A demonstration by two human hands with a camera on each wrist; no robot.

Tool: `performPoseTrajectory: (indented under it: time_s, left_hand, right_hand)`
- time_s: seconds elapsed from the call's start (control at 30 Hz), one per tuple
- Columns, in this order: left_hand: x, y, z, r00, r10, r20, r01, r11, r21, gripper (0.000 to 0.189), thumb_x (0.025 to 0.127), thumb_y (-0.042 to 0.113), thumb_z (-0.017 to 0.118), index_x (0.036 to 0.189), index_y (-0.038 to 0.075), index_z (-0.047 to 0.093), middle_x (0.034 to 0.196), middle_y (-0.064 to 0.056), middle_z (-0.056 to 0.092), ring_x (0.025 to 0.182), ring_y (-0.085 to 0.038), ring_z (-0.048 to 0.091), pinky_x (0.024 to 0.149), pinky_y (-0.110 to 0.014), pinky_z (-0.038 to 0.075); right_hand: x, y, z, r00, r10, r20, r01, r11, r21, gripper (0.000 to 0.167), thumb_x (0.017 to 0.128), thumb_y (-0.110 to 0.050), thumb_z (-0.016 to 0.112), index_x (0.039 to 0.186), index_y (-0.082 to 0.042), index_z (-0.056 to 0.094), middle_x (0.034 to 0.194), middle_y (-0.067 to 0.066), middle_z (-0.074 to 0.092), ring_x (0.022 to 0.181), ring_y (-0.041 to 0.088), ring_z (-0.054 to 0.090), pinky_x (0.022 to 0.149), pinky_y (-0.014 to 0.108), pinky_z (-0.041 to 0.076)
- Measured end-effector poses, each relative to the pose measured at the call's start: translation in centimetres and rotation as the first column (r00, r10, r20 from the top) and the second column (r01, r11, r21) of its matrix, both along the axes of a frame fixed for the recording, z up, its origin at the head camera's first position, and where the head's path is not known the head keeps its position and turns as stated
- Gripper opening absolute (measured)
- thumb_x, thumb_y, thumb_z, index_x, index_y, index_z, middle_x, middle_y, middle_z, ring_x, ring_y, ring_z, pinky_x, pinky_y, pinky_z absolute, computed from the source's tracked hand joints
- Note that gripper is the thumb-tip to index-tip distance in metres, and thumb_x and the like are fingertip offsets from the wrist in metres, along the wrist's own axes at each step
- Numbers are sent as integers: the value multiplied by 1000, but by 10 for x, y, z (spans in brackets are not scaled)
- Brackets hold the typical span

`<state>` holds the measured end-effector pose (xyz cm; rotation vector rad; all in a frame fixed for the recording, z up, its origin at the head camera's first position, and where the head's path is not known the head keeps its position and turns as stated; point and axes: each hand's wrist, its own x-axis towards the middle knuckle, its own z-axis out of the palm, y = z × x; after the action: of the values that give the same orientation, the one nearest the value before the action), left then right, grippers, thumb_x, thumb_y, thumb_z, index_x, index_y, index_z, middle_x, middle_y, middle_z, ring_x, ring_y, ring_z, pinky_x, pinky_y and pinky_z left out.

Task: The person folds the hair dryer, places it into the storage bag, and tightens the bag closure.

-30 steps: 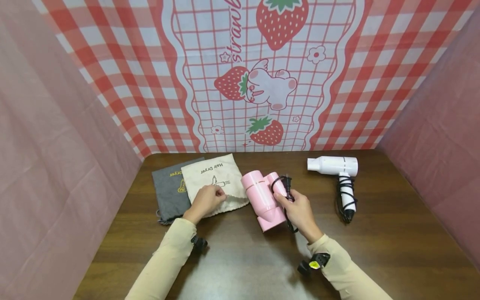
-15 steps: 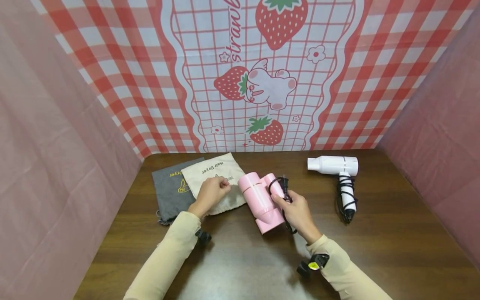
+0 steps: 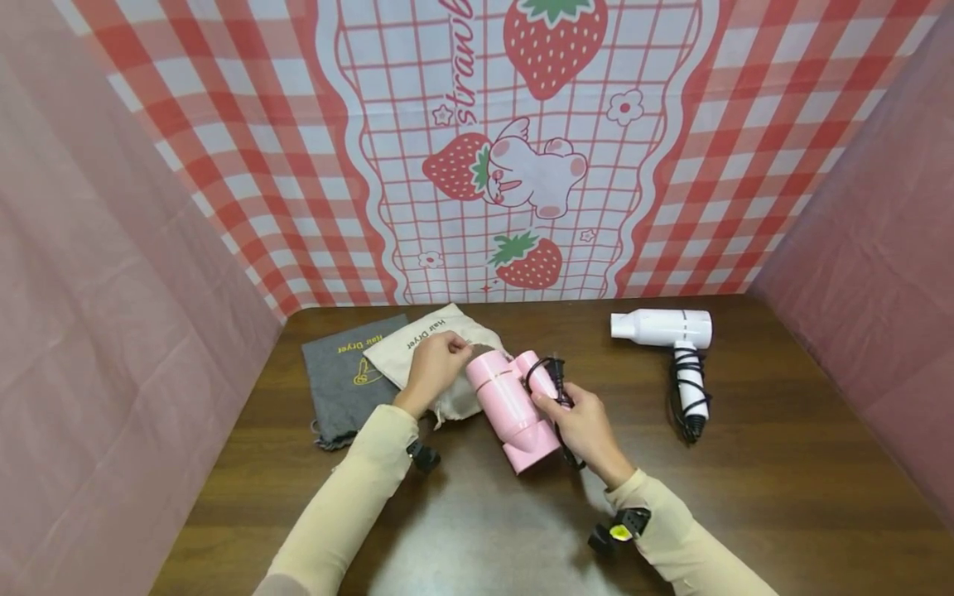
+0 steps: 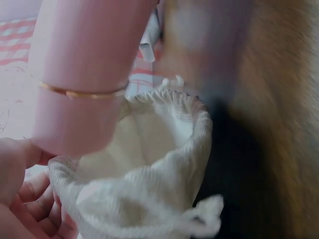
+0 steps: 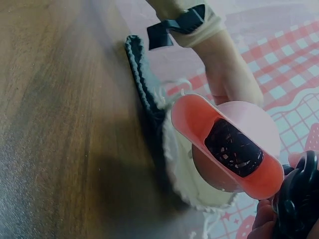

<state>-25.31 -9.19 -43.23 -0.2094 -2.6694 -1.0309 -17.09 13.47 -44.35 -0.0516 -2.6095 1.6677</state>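
Observation:
My left hand pinches the rim of a cream drawstring bag printed "Hair Dryer". Its mouth gapes wide in the left wrist view, where the white drawstring hangs off the edge. A folded pink hair dryer is tilted, with its rear end at the bag mouth. My right hand grips its handle, around which a black cord is wound. From the right wrist, the dryer's flat nozzle faces the camera. The left fingertips are partly hidden behind the bag's edge.
A grey drawstring bag lies flat at the left, partly under the cream one. To the right rests a white hair dryer with its black cord wrapped round the handle. A strawberry-print cloth hangs behind the wooden table.
My left hand has moved right and upward, lifting the cream bag's rim so its mouth opens. The pink hair dryer has shifted slightly left and down toward it, still in my right hand.

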Motion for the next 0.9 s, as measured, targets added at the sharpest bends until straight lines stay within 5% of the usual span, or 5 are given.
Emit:
performPoseTrajectory:
  time_s: [0.27,0.43,0.63,0.9]
  left_hand:
    - [1,12,13,1000,18,-17,-17,999,39,15,86,23,68,86,9,73,80,-6,74,76,-21,68,73,-36,53]
    - [11,21,21,998,-33,-45,35,998,48,14,85,22,69,85,8,73,78,-6,74,73,-20,68,71,-34,53]
    - [23,29,27,995,-102,-21,101,993,-65,9,83,19,70,84,10,73,77,-3,72,75,-17,65,72,-31,51]
    - [23,31,27,985,-173,-10,167,964,-209,12,81,15,68,91,8,70,91,-7,67,86,-22,60,81,-37,49]
  right_hand:
    - [3,-4,-6,1000,17,-23,-16,1000,22,28,88,-25,72,95,1,68,72,5,64,62,10,53,56,24,46]
    - [5,-6,-13,999,26,-35,-24,998,62,28,87,-26,73,94,1,68,74,7,66,63,11,53,57,24,45]
    - [6,-6,-16,998,28,-56,-23,996,89,29,86,-27,73,93,1,68,72,6,64,62,11,52,56,24,44]
    - [5,-7,-16,996,47,-79,-37,992,121,28,85,-27,74,92,0,69,75,8,67,64,12,53,58,25,45]
